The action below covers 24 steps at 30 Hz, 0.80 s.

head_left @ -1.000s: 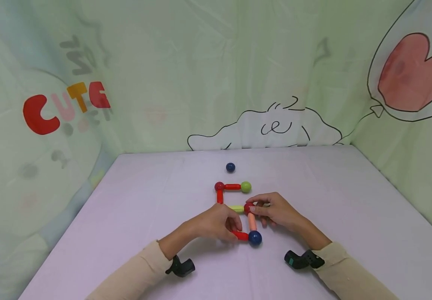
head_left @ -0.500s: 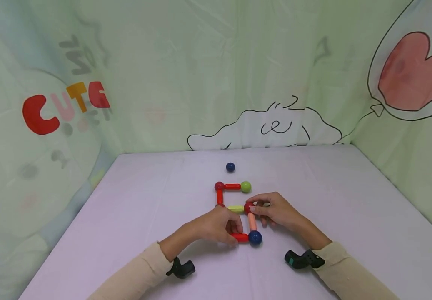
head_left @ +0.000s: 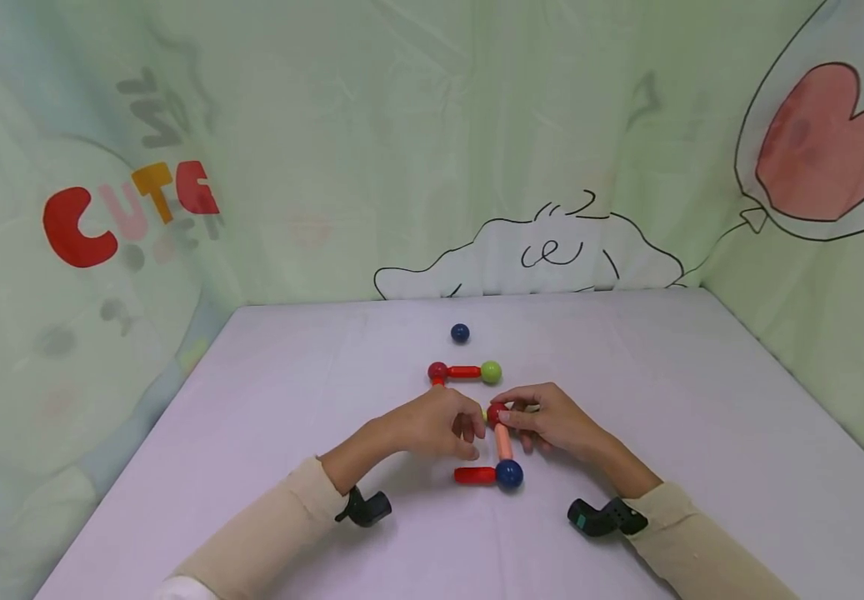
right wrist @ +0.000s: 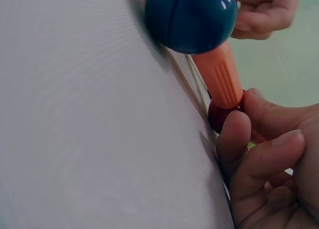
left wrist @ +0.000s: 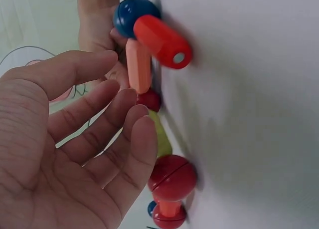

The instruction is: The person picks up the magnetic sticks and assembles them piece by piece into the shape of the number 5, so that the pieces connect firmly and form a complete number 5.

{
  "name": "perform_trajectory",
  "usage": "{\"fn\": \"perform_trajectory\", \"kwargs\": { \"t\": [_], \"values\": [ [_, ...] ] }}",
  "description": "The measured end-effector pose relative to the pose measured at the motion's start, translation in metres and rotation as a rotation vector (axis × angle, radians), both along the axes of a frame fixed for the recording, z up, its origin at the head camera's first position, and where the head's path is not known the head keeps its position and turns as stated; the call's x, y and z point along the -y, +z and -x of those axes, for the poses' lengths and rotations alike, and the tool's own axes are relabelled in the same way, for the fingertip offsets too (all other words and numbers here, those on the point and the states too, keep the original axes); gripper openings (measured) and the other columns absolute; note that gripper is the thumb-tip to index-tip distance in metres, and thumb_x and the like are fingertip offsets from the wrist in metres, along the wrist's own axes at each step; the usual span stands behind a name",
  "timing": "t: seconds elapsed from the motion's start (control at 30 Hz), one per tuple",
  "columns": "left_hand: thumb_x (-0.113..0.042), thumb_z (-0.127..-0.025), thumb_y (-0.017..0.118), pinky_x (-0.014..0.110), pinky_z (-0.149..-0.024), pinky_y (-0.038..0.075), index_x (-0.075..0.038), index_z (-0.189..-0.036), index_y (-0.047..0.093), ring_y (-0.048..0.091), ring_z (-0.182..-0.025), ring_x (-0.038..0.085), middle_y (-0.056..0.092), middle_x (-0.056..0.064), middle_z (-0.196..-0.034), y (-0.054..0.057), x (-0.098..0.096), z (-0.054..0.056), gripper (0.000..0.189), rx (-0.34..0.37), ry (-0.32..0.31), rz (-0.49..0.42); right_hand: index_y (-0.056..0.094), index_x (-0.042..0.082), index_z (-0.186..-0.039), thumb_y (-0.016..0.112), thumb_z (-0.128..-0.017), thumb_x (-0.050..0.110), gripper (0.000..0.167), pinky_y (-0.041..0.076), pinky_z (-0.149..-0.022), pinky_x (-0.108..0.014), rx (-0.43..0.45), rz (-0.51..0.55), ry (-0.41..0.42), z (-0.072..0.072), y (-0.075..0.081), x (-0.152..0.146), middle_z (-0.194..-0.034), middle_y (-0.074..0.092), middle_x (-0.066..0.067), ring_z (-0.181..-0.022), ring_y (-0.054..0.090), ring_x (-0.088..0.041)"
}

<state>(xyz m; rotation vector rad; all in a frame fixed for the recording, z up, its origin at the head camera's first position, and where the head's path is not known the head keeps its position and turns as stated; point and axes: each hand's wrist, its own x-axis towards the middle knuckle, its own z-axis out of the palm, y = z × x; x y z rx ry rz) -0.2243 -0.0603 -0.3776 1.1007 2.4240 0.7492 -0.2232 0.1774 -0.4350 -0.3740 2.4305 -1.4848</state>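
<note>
My right hand [head_left: 559, 421] pinches a red ball [head_left: 497, 414] in the middle of a chain of toy rods and balls on the table. From that ball a peach rod [head_left: 504, 442] runs to a large blue ball [head_left: 509, 474]. A red rod [head_left: 474, 475] sticks out left from the blue ball, its free end showing a round metal tip in the left wrist view. Above and behind this rod my left hand [head_left: 435, 423] hovers, fingers loosely bent and holding nothing. It hides another red ball [left wrist: 173, 178] and most of the yellow-green rod [left wrist: 160, 135] from the head view.
Farther back, the chain continues with a red ball [head_left: 437, 372], a red rod [head_left: 465, 372] and a green ball [head_left: 491, 372]. A separate dark blue ball [head_left: 460, 333] lies near the table's back edge. Printed curtains [head_left: 312, 167] surround the white tabletop [head_left: 312, 367].
My left hand has let go of the front red rod and lifted away from it, up and back. The right hand stays on the red ball.
</note>
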Motion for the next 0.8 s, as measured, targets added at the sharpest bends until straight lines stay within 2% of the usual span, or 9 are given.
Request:
{"fn": "perform_trajectory", "kwargs": {
  "t": [0.2, 0.4, 0.67, 0.8],
  "values": [
    [-0.014, -0.088, 0.079, 0.020, -0.068, 0.053, -0.011, -0.099, 0.073, 0.060, -0.077, 0.008, 0.065, -0.008, -0.081, 0.010, -0.003, 0.014, 0.013, -0.075, 0.022, 0.005, 0.066, 0.005, -0.131, 0.068, -0.098, 0.017, 0.036, 0.041, -0.046, -0.023, -0.002, 0.006, 0.003, 0.000, -0.001, -0.001, -0.088, 0.062, -0.010, -0.055, 0.058, -0.018],
    [-0.013, -0.089, 0.078, 0.021, -0.065, 0.053, -0.006, -0.102, 0.074, 0.060, -0.078, 0.012, 0.065, -0.005, -0.082, 0.015, -0.001, 0.030, 0.015, -0.115, 0.075, -0.001, 0.068, 0.008, -0.129, 0.070, -0.097, 0.017, 0.033, 0.042, -0.046, -0.024, 0.002, 0.006, -0.007, 0.002, 0.000, -0.001, -0.089, 0.062, -0.011, -0.056, 0.059, -0.020],
    [-0.013, -0.090, 0.076, 0.022, -0.067, 0.054, -0.006, -0.109, 0.072, 0.060, -0.083, 0.017, 0.065, -0.002, -0.088, 0.012, 0.000, 0.051, 0.020, -0.145, 0.197, 0.000, 0.068, 0.009, -0.129, 0.070, -0.097, 0.019, 0.034, 0.042, -0.047, -0.024, 0.008, -0.005, -0.013, 0.001, -0.001, -0.001, -0.088, 0.062, -0.010, -0.055, 0.058, -0.020],
    [-0.014, -0.090, 0.077, 0.022, -0.069, 0.055, -0.009, -0.112, 0.071, 0.061, -0.089, 0.017, 0.067, 0.000, -0.097, 0.008, -0.001, 0.062, 0.023, -0.160, 0.259, 0.023, 0.067, 0.006, -0.131, 0.069, -0.097, 0.017, 0.036, 0.042, -0.046, -0.024, 0.007, 0.017, 0.000, 0.000, 0.001, -0.001, -0.091, 0.061, -0.011, -0.056, 0.058, -0.020]
  ]
}}
